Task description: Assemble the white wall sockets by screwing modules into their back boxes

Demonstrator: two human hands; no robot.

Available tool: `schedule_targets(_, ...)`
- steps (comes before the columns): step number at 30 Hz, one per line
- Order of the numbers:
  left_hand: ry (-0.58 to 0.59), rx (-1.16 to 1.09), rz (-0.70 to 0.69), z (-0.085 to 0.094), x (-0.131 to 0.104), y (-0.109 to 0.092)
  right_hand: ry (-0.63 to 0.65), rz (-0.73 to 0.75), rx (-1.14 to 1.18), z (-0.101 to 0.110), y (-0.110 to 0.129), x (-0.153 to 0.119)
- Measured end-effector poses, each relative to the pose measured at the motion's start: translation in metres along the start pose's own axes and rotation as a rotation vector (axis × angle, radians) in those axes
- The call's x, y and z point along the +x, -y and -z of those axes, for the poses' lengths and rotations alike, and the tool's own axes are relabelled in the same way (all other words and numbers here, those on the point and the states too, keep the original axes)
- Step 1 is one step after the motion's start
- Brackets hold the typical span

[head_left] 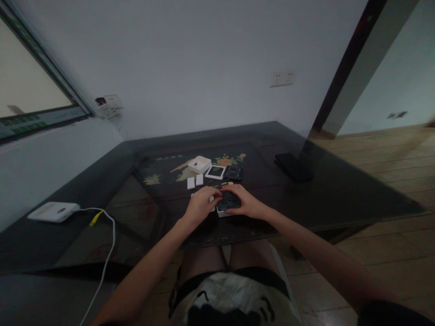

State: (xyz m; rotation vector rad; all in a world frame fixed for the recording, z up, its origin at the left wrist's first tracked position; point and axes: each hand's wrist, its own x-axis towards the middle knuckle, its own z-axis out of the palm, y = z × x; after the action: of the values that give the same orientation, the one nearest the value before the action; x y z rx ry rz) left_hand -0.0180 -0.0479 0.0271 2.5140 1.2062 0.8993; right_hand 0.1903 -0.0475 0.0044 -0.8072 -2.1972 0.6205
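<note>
My right hand (249, 203) curls round the right side of a black plastic switch housing (229, 200), thumb at its near edge and fingers at its far edge. A white base or frame (222, 213) shows beneath the housing. My left hand (201, 204) is closed, its fingertips pinched together at the housing's left edge. Whether a small part sits between those fingertips is too small to tell. Partly hidden under my left hand is another white piece (213, 209). Just beyond my hands lie small yellowish strips (227, 183).
Farther back are a white box (200, 164), a white square frame (215, 172), a second black housing (234, 172) and two white rectangular pieces (190, 183). A black phone-like slab (293, 167) lies right. At left, a white device (54, 211) trails a cable (113, 231) over the table edge.
</note>
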Motion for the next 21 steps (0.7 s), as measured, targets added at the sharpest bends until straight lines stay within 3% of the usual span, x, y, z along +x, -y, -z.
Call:
schedule_targets(11, -0.049, -0.010, 0.017, 0.004, -0.007, 0.001, 0.007, -0.013, 0.010, 0.000, 0.001, 0.000)
schedule_targets(21, -0.011, 0.317, -0.162, 0.002, -0.031, 0.002, 0.007, -0.015, -0.001, 0.000, 0.000, 0.000)
